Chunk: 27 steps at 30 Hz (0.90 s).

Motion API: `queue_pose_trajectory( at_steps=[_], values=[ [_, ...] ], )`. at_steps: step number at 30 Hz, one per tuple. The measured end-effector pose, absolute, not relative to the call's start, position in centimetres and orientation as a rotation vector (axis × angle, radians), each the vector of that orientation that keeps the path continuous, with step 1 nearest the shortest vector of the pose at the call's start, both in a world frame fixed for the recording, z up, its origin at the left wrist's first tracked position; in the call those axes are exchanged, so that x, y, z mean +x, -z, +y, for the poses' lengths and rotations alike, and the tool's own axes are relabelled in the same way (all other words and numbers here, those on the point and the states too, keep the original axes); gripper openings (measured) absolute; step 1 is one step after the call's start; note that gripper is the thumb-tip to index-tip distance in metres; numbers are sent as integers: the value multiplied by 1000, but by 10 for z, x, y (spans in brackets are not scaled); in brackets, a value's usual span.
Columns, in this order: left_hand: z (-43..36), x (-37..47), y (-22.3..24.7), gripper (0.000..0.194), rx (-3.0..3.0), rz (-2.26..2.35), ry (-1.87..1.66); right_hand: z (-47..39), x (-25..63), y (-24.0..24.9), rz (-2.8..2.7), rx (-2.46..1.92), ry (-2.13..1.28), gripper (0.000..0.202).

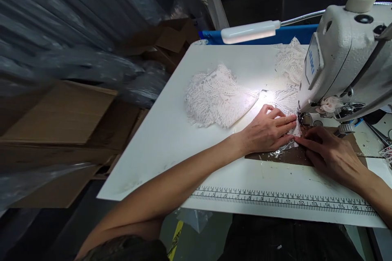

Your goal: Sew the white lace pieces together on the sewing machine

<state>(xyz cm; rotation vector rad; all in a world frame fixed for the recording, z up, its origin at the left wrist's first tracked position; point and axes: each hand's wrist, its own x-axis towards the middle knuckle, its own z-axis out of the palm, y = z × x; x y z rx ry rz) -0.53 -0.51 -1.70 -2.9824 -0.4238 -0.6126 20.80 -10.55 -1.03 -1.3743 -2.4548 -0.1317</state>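
My left hand (271, 128) lies flat with fingers stretched out, pressing a strip of white lace (289, 97) onto the sewing machine bed beside the needle area. My right hand (329, 151) is just right of it, its index finger extended to the lace's near edge and its other fingers bent. That fingertip meets the left fingers; no grip shows. Above both hands stands the white sewing machine head (333, 49), its presser foot (301, 119) close to the left fingertips. A bunched pile of white lace (217, 98) rests left of my hand, and more lies behind the machine head.
A lamp (249, 32) on a flexible metal neck lights the white table (171, 138). A ruler strip (275, 200) runs along the front edge. Scissors (378, 133) lie at the right. Cardboard boxes (61, 110) and plastic-wrapped goods stand left of the table.
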Motion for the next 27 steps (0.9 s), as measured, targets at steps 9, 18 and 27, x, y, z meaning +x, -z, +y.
queue_pose_trajectory(
  at_steps=[9,18,27],
  values=[
    [-8,-4,14,34,-2990,-479,509,-106,208,8,-2437,-1360,80,35],
    [-7,-4,10,34,-2985,-490,466,-106,207,6,-2414,-1337,53,33],
    [-7,-4,15,36,-2992,-495,511,-106,208,9,-2407,-1347,15,34]
  ],
)
